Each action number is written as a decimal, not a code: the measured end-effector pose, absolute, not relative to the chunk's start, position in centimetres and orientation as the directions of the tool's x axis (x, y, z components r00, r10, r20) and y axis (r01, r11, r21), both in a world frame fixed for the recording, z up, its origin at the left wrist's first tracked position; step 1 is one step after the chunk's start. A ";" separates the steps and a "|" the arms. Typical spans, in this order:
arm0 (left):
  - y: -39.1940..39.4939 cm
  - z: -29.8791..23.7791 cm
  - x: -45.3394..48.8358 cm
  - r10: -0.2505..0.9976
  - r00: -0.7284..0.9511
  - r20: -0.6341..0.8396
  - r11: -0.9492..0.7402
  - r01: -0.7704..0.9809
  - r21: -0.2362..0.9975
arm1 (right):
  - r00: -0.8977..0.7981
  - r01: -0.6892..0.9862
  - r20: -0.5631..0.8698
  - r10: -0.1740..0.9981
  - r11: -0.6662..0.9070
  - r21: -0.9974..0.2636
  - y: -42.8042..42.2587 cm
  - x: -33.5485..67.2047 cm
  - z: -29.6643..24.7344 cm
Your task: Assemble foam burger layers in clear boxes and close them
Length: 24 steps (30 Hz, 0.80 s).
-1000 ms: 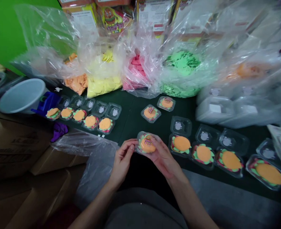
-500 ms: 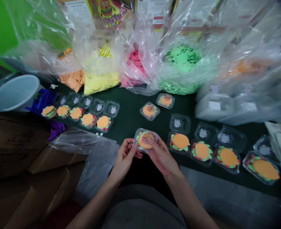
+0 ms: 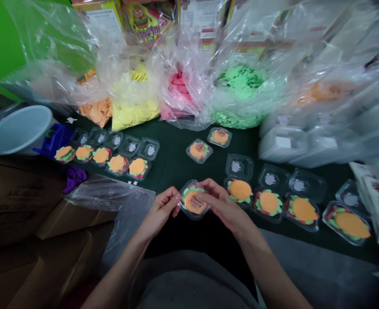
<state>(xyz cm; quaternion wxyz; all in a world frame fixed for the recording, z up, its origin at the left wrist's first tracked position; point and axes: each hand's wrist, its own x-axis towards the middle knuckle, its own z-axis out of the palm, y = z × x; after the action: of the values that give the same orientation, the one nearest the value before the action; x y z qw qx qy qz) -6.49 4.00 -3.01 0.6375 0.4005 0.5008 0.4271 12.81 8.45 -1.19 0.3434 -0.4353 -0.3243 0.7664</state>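
Note:
Both my hands hold one small clear plastic box (image 3: 193, 201) with a burger-shaped candy inside, its lid down and a sticker on top. My left hand (image 3: 159, 211) pinches its left edge. My right hand (image 3: 223, 205) grips its right side, fingers curled over the lid. To the right lies a row of open boxes with burger candy (image 3: 268, 201) inside and their lids folded back. Two closed boxes (image 3: 199, 150) sit further back on the dark green table (image 3: 173, 159).
Another row of open burger boxes (image 3: 117, 163) lies at the left by a grey bowl (image 3: 17, 128) and a blue object (image 3: 56, 138). Clear bags of orange, yellow (image 3: 134, 113), pink and green (image 3: 241, 94) candy pieces stand behind. Cardboard boxes (image 3: 19, 201) are at lower left.
The box in my hands has come slightly toward me and lower. My fingers have shifted over its lid. The view has drifted a little.

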 end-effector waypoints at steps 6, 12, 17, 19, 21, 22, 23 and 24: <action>5.7 -1.9 -8.3 0.887 0.353 -0.297 0.328 -0.029 0.944 | -0.420 -0.120 -0.422 0.803 -0.510 -0.852 11.0 13.2 -1.2; 8.0 -1.2 -9.7 0.782 0.515 -0.351 0.370 0.070 0.926 | -0.477 -0.124 -0.463 0.747 -0.579 -0.806 11.1 13.5 -2.1; 10.1 -1.0 -9.8 0.647 0.652 -0.395 0.391 0.161 0.906 | -0.433 -0.145 -0.451 0.780 -0.554 -0.820 9.7 14.0 -2.5; 11.1 -0.5 -9.7 0.586 0.708 -0.394 0.370 0.199 0.908 | -0.487 -0.108 -0.430 0.761 -0.541 -0.834 9.5 14.2 -2.0; 12.1 0.1 -9.4 0.536 0.753 -0.381 0.346 0.216 0.913 | -0.576 -0.055 -0.440 0.689 -0.569 -0.820 9.4 14.1 -1.2; 12.5 0.4 -9.2 0.513 0.772 -0.376 0.338 0.222 0.915 | -0.608 -0.035 -0.447 0.656 -0.585 -0.810 9.3 14.0 -0.9; 12.8 0.6 -9.0 0.499 0.780 -0.377 0.333 0.229 0.915 | -0.621 -0.029 -0.452 0.640 -0.595 -0.803 9.3 13.8 -0.7; 13.1 0.7 -8.6 0.502 0.775 -0.383 0.331 0.236 0.913 | -0.617 -0.043 -0.451 0.645 -0.600 -0.799 9.2 13.6 -0.7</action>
<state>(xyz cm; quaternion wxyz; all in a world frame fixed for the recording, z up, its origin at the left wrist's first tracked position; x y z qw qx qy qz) -8.64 13.06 0.69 0.7491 0.5714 0.3232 0.0888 13.64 9.20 -0.66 0.2127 -0.3827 -0.3936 0.8083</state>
